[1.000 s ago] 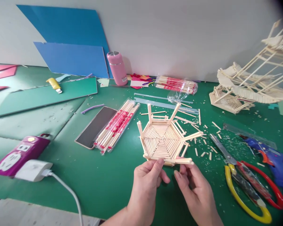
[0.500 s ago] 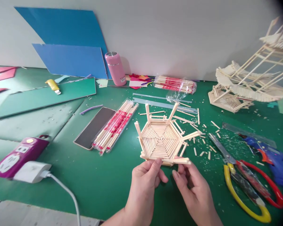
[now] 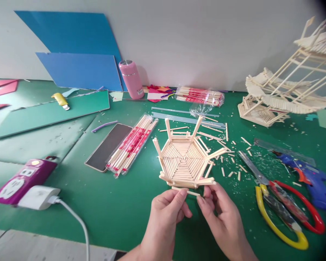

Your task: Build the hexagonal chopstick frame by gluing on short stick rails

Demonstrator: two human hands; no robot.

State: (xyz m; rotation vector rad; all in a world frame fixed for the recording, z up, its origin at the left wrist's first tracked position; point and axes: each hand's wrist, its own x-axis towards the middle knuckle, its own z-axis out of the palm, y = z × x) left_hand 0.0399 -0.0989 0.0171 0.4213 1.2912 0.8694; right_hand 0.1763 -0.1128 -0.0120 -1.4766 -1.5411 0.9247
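My left hand point(image 3: 167, 210) pinches a short wooden stick point(image 3: 192, 193) between thumb and fingers, just in front of a six-sided base point(image 3: 183, 159) built from sticks. At the other end of this stick is my right hand point(image 3: 220, 210), its thumb against the tip and its fingers curled beside the base's near right corner. The base lies on the green table, its rows of sticks forming a web pattern. Paired sticks slant outward from its corners like posts. Cut stick pieces point(image 3: 230, 174) lie scattered to its right.
Scissors point(image 3: 263, 181) and a blue glue gun point(image 3: 312, 177) lie at right. Behind them stands a stick-built model point(image 3: 271, 98). Left of the base are bagged sticks point(image 3: 134, 145), a phone point(image 3: 105, 148) and a purple power strip point(image 3: 24, 177). A pink bottle point(image 3: 132, 81) stands behind.
The short stick has come away from the base's near edge, toward me, and now shows between my hands. The whole view has shifted slightly.
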